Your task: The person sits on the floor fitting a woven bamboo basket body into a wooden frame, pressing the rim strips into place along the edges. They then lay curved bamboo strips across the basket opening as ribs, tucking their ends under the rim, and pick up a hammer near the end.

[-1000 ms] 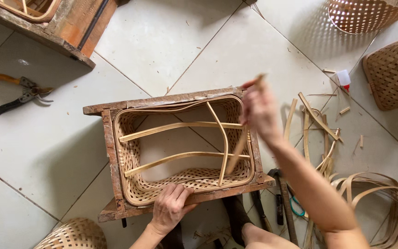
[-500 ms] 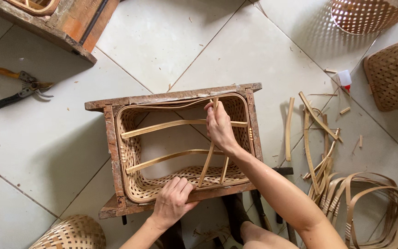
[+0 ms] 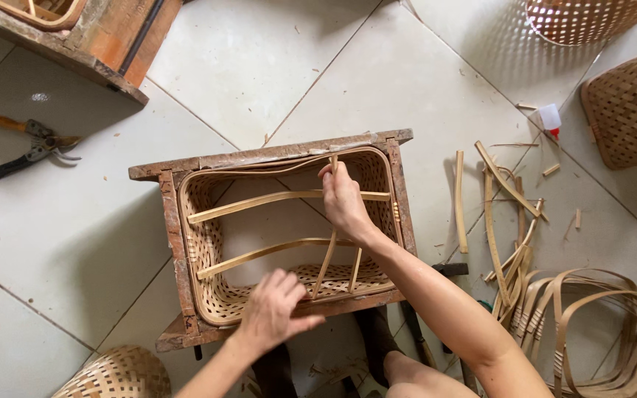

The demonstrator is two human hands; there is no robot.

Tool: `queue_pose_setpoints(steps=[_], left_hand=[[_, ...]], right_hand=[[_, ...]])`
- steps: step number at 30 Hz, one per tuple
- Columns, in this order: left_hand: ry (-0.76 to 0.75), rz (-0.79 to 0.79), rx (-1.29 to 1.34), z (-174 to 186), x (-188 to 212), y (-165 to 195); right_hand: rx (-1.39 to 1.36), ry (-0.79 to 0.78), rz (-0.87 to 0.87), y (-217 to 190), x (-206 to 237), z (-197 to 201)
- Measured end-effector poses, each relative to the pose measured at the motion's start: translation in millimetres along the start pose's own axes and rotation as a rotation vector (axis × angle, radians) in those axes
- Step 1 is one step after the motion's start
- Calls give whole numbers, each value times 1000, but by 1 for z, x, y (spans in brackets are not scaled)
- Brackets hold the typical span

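Far left on the tiled floor (image 3: 274, 66), a pair of pruning shears (image 3: 27, 144) lies by itself, well apart from the work, with the corner of a wooden box (image 3: 105, 37) above it. Down at the bottom edge, the rounded top of a woven basket (image 3: 116, 376) peeks in.

Centre now: a wooden frame (image 3: 175, 243) sits on the floor with a half-woven basket (image 3: 211, 295) fitted inside it, two long bamboo strips (image 3: 259, 200) running across its open middle. The left hand (image 3: 274, 309) rests on the near rim of that basket, fingers spread and pressing down, its grip loose, not closed around anything. The right hand (image 3: 344, 199) is inside the frame near the far rim, grip pinched on the top of a thin upright bamboo strip (image 3: 326, 262) that runs down and crosses both long strips to the near weave.

Moving right: loose bamboo slats (image 3: 495, 214) lie scattered on the tiles, a small white bottle (image 3: 548, 118) beyond them, and a bundle of curved bamboo hoops (image 3: 599, 324) just beside the forearm. Top right, two more finished baskets (image 3: 632, 107), well clear.
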State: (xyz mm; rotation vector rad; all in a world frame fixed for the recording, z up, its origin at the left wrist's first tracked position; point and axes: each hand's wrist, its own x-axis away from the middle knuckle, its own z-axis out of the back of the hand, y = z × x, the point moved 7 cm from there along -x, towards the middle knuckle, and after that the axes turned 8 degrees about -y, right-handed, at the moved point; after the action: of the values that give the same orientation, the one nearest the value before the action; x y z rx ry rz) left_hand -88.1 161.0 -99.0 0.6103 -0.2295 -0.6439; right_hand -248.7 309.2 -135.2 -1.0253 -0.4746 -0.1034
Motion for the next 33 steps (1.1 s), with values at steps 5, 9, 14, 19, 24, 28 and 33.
queue_pose_setpoints(steps=[5, 9, 14, 19, 24, 28, 33], left_hand=[[414, 30, -194, 72, -102, -54], [382, 115, -255, 93, -140, -83], [416, 184, -150, 95, -138, -85], [455, 230, -35, 101, -137, -86], [516, 228, 34, 107, -136, -87], [525, 246, 60, 104, -138, -92], [485, 138, 81, 107, -138, -100]], right_hand=[[142, 32, 148, -7, -5, 2], [228, 76, 226, -9, -10, 1], [281, 35, 231, -11, -17, -4], [295, -70, 148, -12, -20, -11], [343, -87, 209, -22, -20, -19], [356, -92, 213, -24, -26, -24], [406, -164, 131, -24, -16, -20]])
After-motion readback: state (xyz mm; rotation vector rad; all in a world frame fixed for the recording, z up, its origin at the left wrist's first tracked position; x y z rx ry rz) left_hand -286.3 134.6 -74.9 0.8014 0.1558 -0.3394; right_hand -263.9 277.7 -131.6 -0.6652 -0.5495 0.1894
